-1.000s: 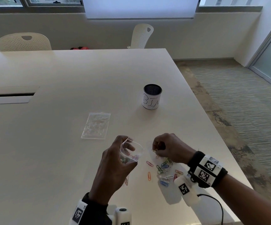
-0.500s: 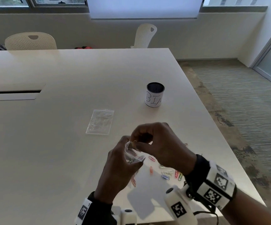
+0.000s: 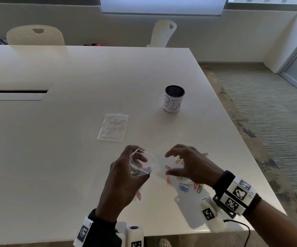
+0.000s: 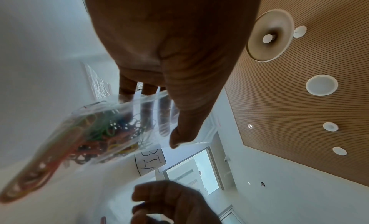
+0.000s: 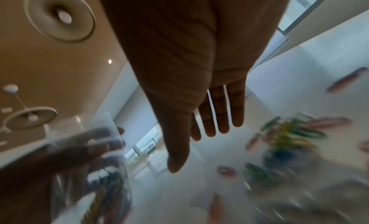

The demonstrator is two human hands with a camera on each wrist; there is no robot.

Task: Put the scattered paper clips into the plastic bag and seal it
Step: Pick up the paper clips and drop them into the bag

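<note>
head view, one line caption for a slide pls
Left hand holds open plastic bag; open right hand hovers over scattered paper clips.

Two clear bags show: one [image 3: 142,164] open-mouthed in the left hand [image 3: 124,182] and holding a tangle of coloured clips [image 4: 95,135] too many to count, the other bag [image 3: 113,126] lying flat on the worktop [image 3: 73,157]. Loose clips [image 3: 185,187] lie on the worktop under and beside the right hand [image 3: 192,164], roughly ten, though some are hidden or blurred. One cup [image 3: 173,99] stands on the worktop, and two chairs [image 3: 35,35] stand behind it.
</note>
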